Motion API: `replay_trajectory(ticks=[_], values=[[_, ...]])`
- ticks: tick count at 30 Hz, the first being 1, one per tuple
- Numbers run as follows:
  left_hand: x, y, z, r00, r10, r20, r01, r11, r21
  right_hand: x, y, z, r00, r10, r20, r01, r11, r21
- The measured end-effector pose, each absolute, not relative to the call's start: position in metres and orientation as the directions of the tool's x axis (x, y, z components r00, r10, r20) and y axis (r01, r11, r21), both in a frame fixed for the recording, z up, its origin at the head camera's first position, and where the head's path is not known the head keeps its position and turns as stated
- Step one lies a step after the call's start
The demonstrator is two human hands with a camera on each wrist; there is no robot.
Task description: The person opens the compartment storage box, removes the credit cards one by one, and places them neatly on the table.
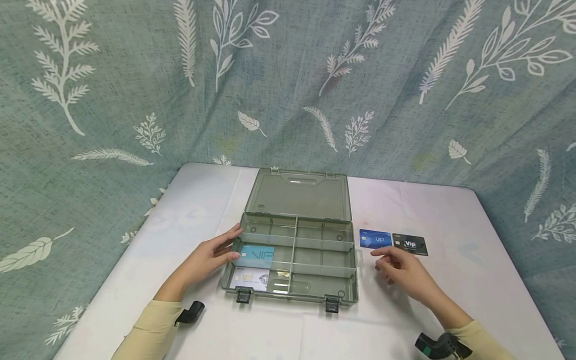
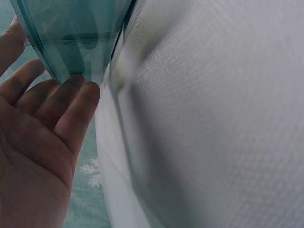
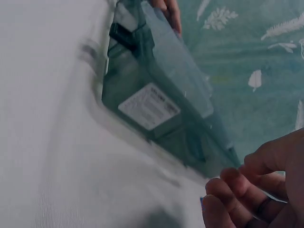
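A grey-green clear plastic divided box [image 1: 324, 298] lies on the table with its lid [image 1: 299, 195] folded back. In its left column, a light-blue VIP card [image 1: 257, 256] lies in the middle compartment and a white VIP card [image 1: 249, 279] in the front one. My left hand [image 1: 204, 262] rests at the box's left side, with relaxed fingers [image 2: 78, 104] against the outer wall. Beyond the box's right side, my right hand [image 1: 405, 275] hovers with loosely bent fingers and nothing in them. Just past its fingertips lie a blue VIP card [image 1: 375, 239] and a black VIP card [image 1: 411, 244].
A white cloth covers the table [image 1: 315, 335]. Behind it and along both sides hangs a green leaf-patterned curtain [image 1: 288, 125]. Two black latches [image 1: 332, 305] stick out from the box's front edge. A white label [image 3: 149, 107] shows on the box in the right wrist view.
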State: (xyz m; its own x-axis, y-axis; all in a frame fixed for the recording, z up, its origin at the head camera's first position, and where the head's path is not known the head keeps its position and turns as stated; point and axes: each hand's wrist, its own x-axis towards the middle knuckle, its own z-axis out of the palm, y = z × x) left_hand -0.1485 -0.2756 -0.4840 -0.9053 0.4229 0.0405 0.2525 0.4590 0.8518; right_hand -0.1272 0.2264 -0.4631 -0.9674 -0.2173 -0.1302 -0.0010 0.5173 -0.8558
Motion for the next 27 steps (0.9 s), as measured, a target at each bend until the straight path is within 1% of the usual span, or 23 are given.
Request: replay_trajectory(ticks=[6, 14, 18, 27], values=[[-0.149, -0.276, -0.485, -0.904, 0.425, 0.047, 0.258, 0.453, 0.854, -0.124, 0.214, -0.451, -0.947, -0.308, -0.09, -0.059, 0.443, -0.895], [-0.149, -0.276, -0.486, -0.903, 0.425, 0.06, 0.269, 0.451, 0.851, -0.126, 0.201, -0.447, -0.925, -0.374, -0.065, -0.106, 0.418, -0.902], [-0.149, -0.277, -0.486, -0.902, 0.428, 0.064, 0.273, 0.449, 0.851, -0.127, 0.193, -0.445, -0.912, -0.405, -0.066, -0.114, 0.406, -0.907], [-0.148, -0.277, -0.484, -0.901, 0.43, 0.049, 0.262, 0.452, 0.853, -0.13, 0.172, -0.439, -0.886, -0.455, -0.084, -0.087, 0.344, -0.935]])
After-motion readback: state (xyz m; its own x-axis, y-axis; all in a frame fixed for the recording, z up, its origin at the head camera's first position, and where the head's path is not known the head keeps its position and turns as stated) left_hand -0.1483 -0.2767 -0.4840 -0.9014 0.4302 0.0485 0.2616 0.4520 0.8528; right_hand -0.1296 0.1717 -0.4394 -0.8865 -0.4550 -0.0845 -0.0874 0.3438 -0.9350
